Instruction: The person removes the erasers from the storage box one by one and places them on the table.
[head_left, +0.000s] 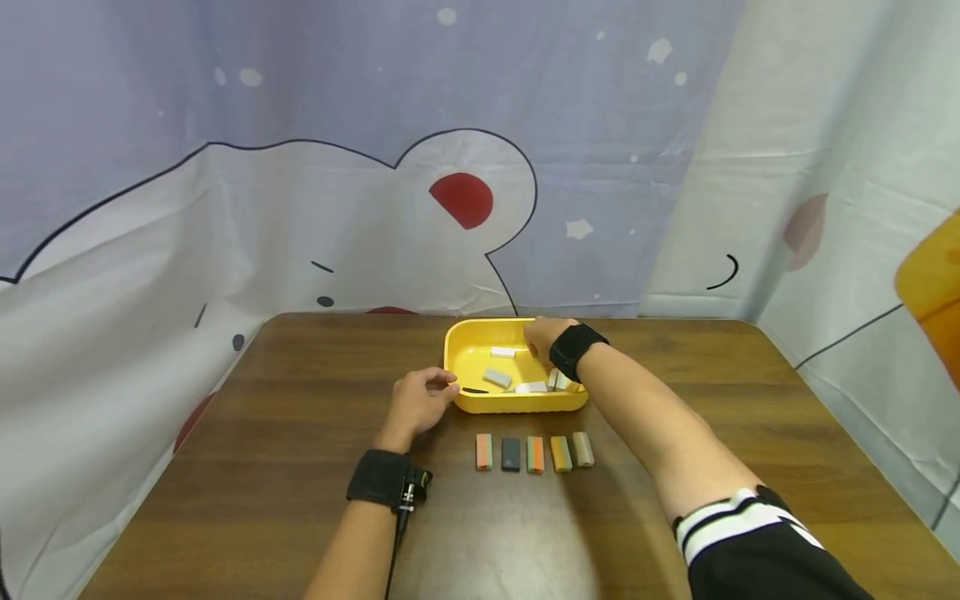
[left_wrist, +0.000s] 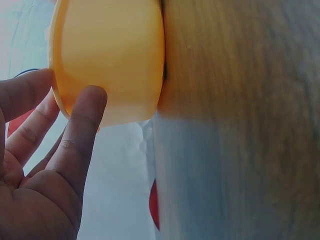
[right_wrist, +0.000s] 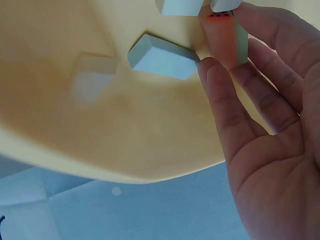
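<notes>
Hands (head_left: pixel 543 337) at yellow tray (head_left: pixel 468 354), five blocks (head_left: pixel 534 453) nearby

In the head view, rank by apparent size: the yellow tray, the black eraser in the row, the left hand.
1. yellow tray
2. left hand
3. black eraser
The gaps are clear in this view, so none tie.

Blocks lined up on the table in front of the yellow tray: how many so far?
5, side by side in one row: orange-grey, black, orange-green, yellow-orange, olive. More blocks lie in the tray; some may be hidden by the right hand.
</notes>
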